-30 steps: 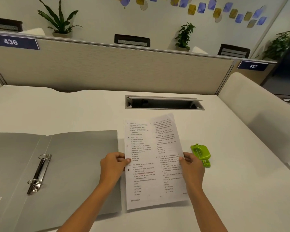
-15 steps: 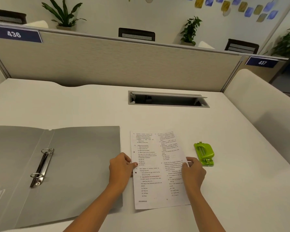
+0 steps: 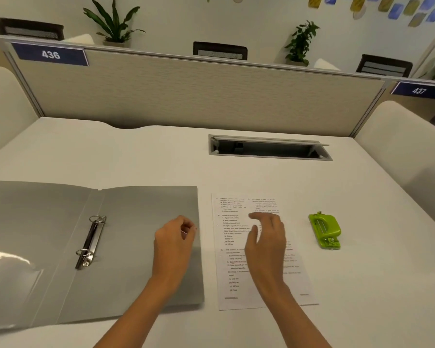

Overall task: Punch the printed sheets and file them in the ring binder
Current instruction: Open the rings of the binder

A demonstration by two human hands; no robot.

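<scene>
Punch [image 3: 325, 229] — green, long axis toward the counter's [image 3: 136, 151] far edge, just right of the printed sheets [image 3: 232, 247]. Right hand [image 3: 266, 237] nearer: slack-fingered, empty, over the page. Left hand [image 3: 173, 239] — loosely curled, empty, above the open ring binder [image 3: 136, 222].

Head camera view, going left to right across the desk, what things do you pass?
binder rings → left hand, over the binder's right cover → printed sheet → green hole punch. The right hand is left out: it lies over the sheet.
</scene>
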